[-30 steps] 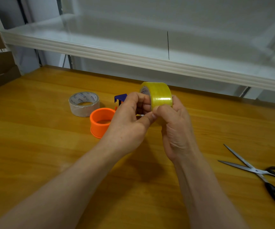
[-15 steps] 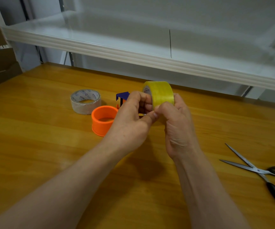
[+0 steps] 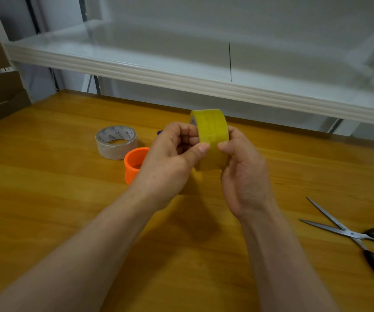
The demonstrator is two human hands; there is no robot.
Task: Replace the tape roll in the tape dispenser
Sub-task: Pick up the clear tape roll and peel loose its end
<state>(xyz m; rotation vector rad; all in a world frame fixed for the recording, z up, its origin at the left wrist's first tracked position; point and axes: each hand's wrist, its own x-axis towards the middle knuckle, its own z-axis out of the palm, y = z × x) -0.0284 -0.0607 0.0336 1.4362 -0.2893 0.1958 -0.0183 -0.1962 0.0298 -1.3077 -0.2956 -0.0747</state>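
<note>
At frame centre, above the counter (image 3: 58, 210), we held the yellow tape roll (image 3: 212, 129) on edge, our left hand (image 3: 170, 161) and right hand (image 3: 245, 179) both pinching its outer band. We judged it light, stiff and slick-faced, best gripped across its 2 flat sides.

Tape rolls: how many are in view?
2. A yellow roll gripped by the left hand and right hand; a clear roll flat on the table beside an orange ring. Hands may hide others.
</note>
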